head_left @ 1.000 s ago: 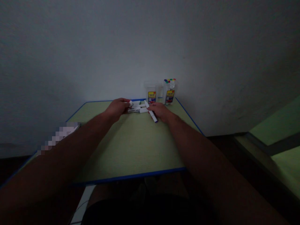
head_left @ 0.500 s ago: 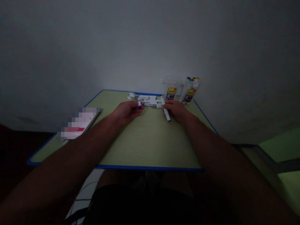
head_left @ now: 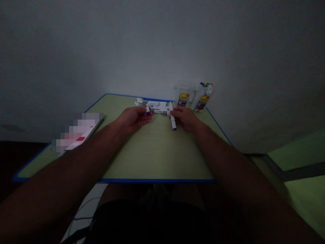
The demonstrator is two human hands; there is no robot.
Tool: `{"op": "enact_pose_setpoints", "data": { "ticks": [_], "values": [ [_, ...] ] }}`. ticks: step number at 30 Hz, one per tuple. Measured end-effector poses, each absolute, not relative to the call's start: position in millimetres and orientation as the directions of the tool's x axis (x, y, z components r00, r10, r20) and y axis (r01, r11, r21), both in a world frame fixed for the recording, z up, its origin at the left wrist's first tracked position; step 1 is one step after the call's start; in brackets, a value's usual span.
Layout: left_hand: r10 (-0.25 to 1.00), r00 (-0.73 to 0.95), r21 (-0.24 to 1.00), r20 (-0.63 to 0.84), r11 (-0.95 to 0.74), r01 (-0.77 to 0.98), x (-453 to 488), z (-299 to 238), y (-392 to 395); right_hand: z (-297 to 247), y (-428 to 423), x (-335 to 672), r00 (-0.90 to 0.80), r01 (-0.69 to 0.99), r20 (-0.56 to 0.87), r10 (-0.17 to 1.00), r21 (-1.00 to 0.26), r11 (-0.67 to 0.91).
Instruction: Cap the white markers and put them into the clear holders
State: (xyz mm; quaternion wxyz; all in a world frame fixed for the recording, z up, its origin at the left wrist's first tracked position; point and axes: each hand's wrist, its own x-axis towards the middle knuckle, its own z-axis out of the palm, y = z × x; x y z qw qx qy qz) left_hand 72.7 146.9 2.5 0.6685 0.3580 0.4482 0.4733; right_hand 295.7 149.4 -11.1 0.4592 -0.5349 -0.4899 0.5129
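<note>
My right hand is closed around a white marker with a blue end, held over the green table. My left hand pinches a small blue-tipped marker cap between its fingers. Just beyond both hands lies a loose pile of several white markers. Two clear marker cases stand at the back right: the nearer-left one looks empty, the right one holds markers with coloured ends.
A flat booklet or box, blurred out, lies near the table's left edge. The table has a blue rim and stands against a grey wall. Another green surface shows at the far right. My dark-clothed lap is below the front edge.
My left hand drew back from the marker pile holding a cap, now clear of the pile. The right hand tilted its marker more upright. The view shifted left and down slightly.
</note>
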Motion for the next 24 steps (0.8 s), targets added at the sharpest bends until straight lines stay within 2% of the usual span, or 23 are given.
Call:
{"op": "enact_pose_setpoints", "data": {
  "ticks": [11,24],
  "values": [
    [0.959,0.170,0.889,-0.225,0.274,-0.366,73.7,2.4,145.1,-8.3,146.8,293.4,-0.051,0.015,-0.102,0.993,-0.995,-0.102],
    [0.965,0.178,0.911,-0.191,0.241,-0.334,73.3,-0.2,145.7,-9.6,147.8,292.4,-0.061,0.005,-0.099,0.993,-0.995,-0.099]
  ]
}}
